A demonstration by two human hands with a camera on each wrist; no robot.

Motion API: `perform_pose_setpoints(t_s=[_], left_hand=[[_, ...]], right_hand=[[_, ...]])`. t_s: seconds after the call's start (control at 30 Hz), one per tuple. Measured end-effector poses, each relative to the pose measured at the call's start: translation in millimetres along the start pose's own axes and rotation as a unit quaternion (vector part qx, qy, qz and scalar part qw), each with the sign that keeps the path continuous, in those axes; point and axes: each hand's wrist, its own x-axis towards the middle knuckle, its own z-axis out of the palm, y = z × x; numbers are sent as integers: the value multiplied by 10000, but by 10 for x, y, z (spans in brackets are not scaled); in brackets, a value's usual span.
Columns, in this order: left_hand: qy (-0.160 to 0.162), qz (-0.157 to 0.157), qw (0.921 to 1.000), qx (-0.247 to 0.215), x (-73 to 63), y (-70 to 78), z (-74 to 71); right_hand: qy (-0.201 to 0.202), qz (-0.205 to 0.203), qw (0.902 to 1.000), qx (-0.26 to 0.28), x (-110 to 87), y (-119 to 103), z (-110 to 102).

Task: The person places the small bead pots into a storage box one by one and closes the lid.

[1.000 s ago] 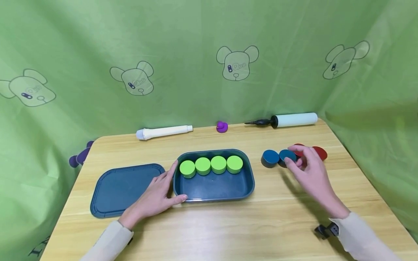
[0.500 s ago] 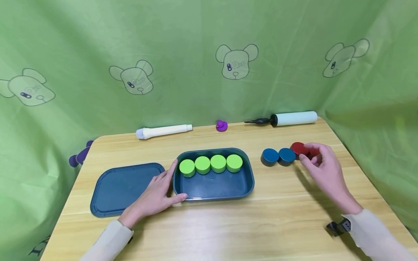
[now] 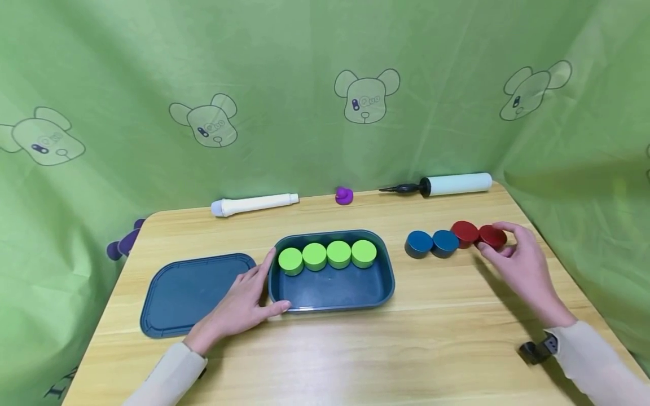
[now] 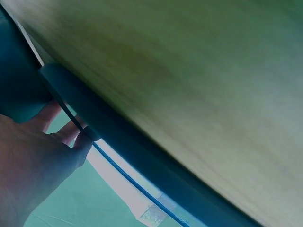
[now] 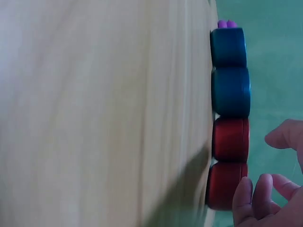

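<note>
The left hand rests at the left end of a dark blue rectangular box, with the thumb at its front rim and the fingers along its left side. Inside the box, several short green cylinders stand in a row along the back. To the right, the right hand is at the far right red tin. In the right wrist view, its fingers are beside that tin, while the thumb is raised apart. Another red tin and two blue tins, left and right, continue the line.
A dark blue lid lies flat left of the box. Along the table's back edge are a white microphone-shaped object, a small purple duck-like figure and a hand pump. A green curtain hangs behind.
The right hand has moved rightward along the row, from the right blue tin past the first red tin to the last red one. The left hand and box have stayed put.
</note>
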Motion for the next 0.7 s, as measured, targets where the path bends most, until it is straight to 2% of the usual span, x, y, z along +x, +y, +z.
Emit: perform_pose_setpoints(t_s=[0.23,0.47,0.7], left_hand=[[-24,-25,10000,-34,-3,0,-4],[-29,-32,10000,-61,21,-2,14],[-15,-45,10000,-23,8,-12,15]], right_hand=[[-246,163,9995,-143,99,165,-16],[-719,462,9963,87,148,283,-48],[-753,537,9957,67,167,356,-36]])
